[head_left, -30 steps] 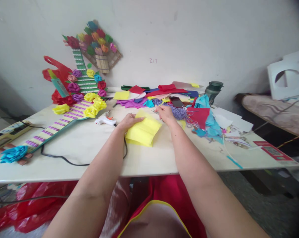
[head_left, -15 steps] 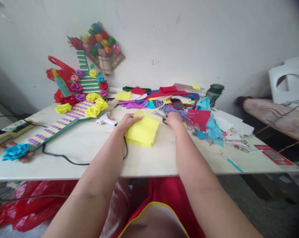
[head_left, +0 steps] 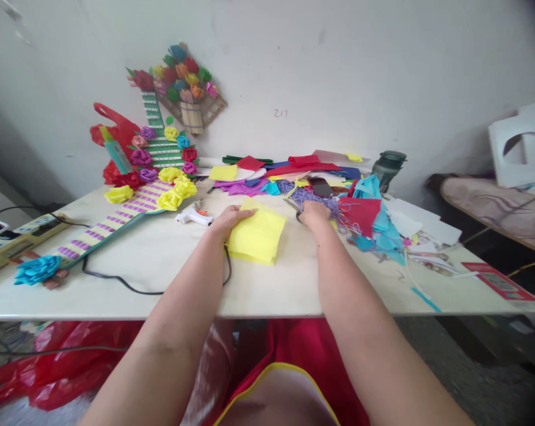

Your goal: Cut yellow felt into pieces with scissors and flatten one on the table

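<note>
My left hand [head_left: 233, 222] grips the left edge of a yellow sheet of paper [head_left: 259, 235], thumb on top. The sheet appears layered or folded, and it lies low over the white table. My right hand [head_left: 315, 214] is closed around the dark handles of a pair of scissors [head_left: 294, 205], whose blades point up and left. A gap separates the blades from the yellow paper. Behind the right hand lies a heap of purple paper shreds [head_left: 289, 189]. The fingers of that hand are partly hidden by its back.
A white glue gun [head_left: 193, 217] lies left of the paper, its black cord [head_left: 121, 285] curving across the table [head_left: 267, 302]. Farther left is a guitar-shaped craft [head_left: 132, 214] with paper flowers. Coloured sheets [head_left: 241, 186], a phone [head_left: 321, 187] and a dark bottle [head_left: 389, 168] stand behind.
The scissors have shifted slightly right, away from the yellow paper, and their blades now tilt more upward. My left hand keeps its hold on the paper. The whole view has shifted a little.
</note>
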The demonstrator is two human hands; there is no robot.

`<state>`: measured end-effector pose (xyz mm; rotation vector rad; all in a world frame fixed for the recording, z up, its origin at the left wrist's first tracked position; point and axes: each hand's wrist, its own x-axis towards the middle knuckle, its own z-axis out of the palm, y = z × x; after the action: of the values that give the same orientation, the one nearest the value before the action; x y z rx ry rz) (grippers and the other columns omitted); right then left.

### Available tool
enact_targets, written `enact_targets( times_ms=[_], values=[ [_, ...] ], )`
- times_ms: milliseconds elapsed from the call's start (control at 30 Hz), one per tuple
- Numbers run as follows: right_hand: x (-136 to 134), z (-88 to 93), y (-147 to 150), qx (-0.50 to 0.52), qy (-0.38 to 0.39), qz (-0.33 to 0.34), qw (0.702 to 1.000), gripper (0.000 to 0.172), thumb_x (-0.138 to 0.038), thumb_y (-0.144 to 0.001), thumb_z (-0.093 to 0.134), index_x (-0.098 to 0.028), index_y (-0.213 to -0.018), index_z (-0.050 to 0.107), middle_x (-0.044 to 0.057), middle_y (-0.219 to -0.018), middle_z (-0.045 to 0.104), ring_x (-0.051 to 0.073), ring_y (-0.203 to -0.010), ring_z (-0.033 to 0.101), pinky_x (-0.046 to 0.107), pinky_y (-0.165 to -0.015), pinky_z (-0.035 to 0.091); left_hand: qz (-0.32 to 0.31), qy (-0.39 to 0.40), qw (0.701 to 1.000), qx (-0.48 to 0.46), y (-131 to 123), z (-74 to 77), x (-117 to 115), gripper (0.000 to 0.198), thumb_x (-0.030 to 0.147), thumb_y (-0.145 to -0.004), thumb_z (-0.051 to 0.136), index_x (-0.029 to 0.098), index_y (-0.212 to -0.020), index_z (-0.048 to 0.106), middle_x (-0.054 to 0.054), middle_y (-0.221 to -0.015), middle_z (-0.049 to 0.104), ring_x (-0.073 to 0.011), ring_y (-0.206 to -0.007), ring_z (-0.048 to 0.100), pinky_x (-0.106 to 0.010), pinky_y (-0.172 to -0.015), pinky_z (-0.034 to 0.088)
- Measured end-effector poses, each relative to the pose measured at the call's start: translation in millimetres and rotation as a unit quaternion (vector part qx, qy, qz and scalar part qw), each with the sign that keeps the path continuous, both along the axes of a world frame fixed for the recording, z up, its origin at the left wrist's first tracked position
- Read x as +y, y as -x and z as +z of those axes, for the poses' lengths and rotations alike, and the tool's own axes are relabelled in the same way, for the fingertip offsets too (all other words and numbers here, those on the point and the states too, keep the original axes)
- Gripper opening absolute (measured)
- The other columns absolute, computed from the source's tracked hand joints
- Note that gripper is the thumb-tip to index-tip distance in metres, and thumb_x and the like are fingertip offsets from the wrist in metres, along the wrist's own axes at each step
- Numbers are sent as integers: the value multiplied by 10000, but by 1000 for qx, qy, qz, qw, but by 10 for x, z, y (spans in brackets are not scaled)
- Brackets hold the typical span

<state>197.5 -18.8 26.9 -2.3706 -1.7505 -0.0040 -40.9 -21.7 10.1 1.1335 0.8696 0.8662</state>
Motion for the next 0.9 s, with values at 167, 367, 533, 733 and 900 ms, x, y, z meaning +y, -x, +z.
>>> enact_targets(
  times_ms=[167, 367, 533, 733, 900],
  values=[
    [-15, 29, -3, -8, -1, -3, 1000, 382, -185, -709, 571, -152, -1083, 644, 172, -1101, 628, 296, -1035, 583, 380, -822, 453, 0, 4, 1000, 2, 2, 6, 10, 363, 316, -578, 769, 98, -846, 655, -139, -808, 712, -297, -763, 682, -374, -687, 563],
    [-56, 130, -52, 7, -14, 9, 1000, 378, -217, -670, 587, -195, -1035, 678, 135, -1089, 649, 293, -1019, 590, 376, -799, 455, 1, 19, 999, -26, 22, -10, 32, 310, 288, -595, 760, 97, -816, 660, -135, -787, 713, -287, -748, 683, -378, -700, 563],
    [-40, 119, -54, 69, -56, 39, 995, 367, -232, -629, 613, -254, -986, 696, 74, -1043, 673, 255, -975, 608, 335, -780, 460, -4, 13, 999, -38, 30, 10, 15, 303, 288, -611, 748, 97, -832, 664, -132, -790, 713, -278, -725, 685, -369, -675, 562],
    [-68, 40, -6, 410, -33, 142, 900, 521, -107, -644, 532, -157, -1160, 578, 64, -880, 683, 137, -644, 636, 196, -469, 402, -27, -13, 999, -18, 49, 38, -23, 310, 294, -615, 742, 101, -848, 672, -127, -810, 715, -258, -701, 685, -340, -651, 556],
    [-99, 11, -27, 537, -4, 220, 814, 392, -178, -688, 600, -150, -1079, 579, -17, -634, 592, 65, -463, 507, 171, -398, 352, -39, -9, 999, -5, 55, 48, -29, 272, 286, -604, 751, 92, -773, 664, -127, -779, 713, -237, -641, 678, -330, -638, 552]
  ],
)
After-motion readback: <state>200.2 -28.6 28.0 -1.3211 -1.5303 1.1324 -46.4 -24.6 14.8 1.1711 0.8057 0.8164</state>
